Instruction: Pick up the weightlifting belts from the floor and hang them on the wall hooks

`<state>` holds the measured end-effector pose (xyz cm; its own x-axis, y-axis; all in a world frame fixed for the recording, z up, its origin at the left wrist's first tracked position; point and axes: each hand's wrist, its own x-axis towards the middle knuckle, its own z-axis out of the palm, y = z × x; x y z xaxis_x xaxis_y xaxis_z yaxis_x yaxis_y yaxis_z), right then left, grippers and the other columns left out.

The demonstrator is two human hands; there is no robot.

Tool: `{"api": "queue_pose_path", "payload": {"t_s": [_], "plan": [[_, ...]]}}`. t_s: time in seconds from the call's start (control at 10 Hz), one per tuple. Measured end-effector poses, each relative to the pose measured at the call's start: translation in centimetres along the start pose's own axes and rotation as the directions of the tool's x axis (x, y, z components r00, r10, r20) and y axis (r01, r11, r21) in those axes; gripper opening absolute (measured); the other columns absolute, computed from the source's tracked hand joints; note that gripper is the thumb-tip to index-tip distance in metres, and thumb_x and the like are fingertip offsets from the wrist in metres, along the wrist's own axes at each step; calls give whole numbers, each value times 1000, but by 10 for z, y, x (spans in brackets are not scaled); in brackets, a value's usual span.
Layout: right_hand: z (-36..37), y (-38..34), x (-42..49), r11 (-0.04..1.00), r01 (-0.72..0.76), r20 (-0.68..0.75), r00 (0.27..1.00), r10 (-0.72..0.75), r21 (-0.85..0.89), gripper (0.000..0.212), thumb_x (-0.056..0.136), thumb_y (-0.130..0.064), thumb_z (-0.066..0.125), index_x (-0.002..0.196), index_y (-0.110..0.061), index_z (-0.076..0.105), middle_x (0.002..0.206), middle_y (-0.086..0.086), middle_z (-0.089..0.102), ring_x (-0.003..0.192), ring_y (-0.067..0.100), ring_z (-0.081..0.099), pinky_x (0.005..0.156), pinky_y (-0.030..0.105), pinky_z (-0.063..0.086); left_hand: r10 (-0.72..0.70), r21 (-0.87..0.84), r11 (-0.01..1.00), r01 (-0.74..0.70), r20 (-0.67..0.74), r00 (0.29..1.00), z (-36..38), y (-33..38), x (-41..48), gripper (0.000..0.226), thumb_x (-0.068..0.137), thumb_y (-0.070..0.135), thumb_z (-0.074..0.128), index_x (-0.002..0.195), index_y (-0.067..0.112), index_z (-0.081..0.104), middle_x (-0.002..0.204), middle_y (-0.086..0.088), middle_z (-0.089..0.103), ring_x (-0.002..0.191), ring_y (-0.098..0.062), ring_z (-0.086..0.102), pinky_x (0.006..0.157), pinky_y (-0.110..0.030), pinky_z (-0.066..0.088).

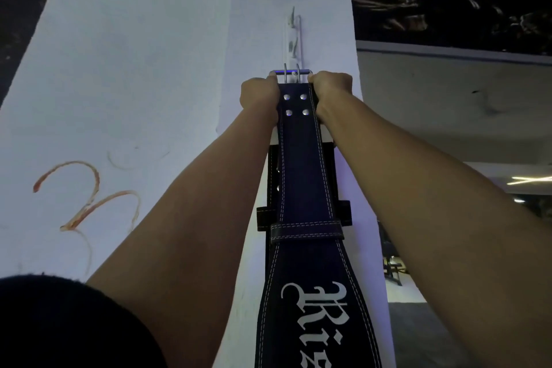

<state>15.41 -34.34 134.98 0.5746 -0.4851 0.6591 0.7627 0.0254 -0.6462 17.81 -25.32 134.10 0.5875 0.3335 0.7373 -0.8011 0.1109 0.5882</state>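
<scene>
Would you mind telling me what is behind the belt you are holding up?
Behind the held belt, parts of another black belt show at both edges against the white wall. Its middle and its hook are covered.

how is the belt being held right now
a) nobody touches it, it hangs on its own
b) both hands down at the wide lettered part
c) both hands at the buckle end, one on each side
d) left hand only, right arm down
c: the left hand and the right hand grip the two edges of the belt just below its metal buckle, held up against the white wall.
</scene>
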Motion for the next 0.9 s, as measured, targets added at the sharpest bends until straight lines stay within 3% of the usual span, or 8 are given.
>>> {"api": "queue_pose_path", "payload": {"t_s": [0.1, 0.3, 0.4, 0.5, 0.6, 0.7, 0.8, 0.9], "plan": [[-2, 3, 3, 1000, -5, -9, 1000, 5, 21, 15, 79, 0, 57, 69, -7, 48, 87, 10, 60, 71, 22, 54, 62, 31, 46, -28, -3, 1000, 28, 2, 1000, 0, -3, 2, 36, 90, 23, 55, 59, 10, 42, 63, -4, 47, 78, -27, 50, 71, -31, 42], [-16, 11, -16, 997, -35, -48, 998, 38, 73, 17, 79, -7, 69, 81, -6, 52, 86, 9, 60, 72, 22, 57, 69, 33, 55, -117, -55, 991, 119, 44, 992, -4, -6, -13, 36, 85, 27, 64, 60, 10, 46, 66, -6, 52, 74, -27, 54, 77, -38, 53], [-26, 21, -31, 993, -45, -63, 997, 51, 106, 22, 73, -9, 76, 63, -11, 57, 68, 4, 59, 63, 21, 53, 60, 29, 53, -112, -136, 984, 119, 59, 992, -12, -11, -23, 24, 81, 22, 69, 64, 14, 55, 74, -8, 61, 74, -28, 59, 80, -40, 56], [-36, 38, -53, 984, -68, -70, 994, 80, 163, 17, 72, -3, 76, 88, -6, 72, 89, 11, 70, 76, 22, 60, 81, 38, 58, -83, -189, 976, 105, 119, 989, -20, -22, -51, 20, 78, 7, 71, 88, 19, 59, 101, -17, 68, 78, -29, 63, 76, -39, 56], [-48, 50, -83, 986, -89, -104, 989, 104, 142, 30, 73, 0, 73, 103, -3, 70, 94, 10, 67, 83, 23, 62, 87, 37, 56, -127, -200, 968, 153, 134, 983, -29, -32, -79, 31, 77, 2, 69, 106, 12, 60, 115, -22, 65, 87, -31, 64, 86, -47, 55], [-59, 48, -111, 982, -115, -118, 984, 133, 150, 36, 74, 3, 71, 109, -2, 67, 105, 15, 68, 88, 26, 66, 88, 37, 55, -190, -177, 961, 215, 147, 971, -43, -32, -108, 34, 81, -1, 64, 114, 4, 59, 111, -19, 65, 86, -28, 63, 78, -38, 57], [-73, 43, -143, 986, -128, -96, 986, 139, 107, 32, 76, 0, 70, 108, -2, 69, 86, 7, 65, 61, 12, 54, 64, 24, 51, -177, -141, 969, 204, 185, 967, -61, -25, -136, 32, 84, 1, 62, 116, 2, 60, 102, -12, 66, 84, -21, 62, 69, -24, 53], [-88, 36, -172, 981, -177, -86, 979, 184, 82, 31, 78, -4, 70, 109, -2, 67, 79, 1, 61, 67, 13, 56, 61, 20, 46, -204, -109, 967, 232, 217, 954, -77, -19, -159, 32, 85, 8, 63, 117, 4, 61, 109, -13, 65, 89, -20, 60, 75, -26, 51]]}}
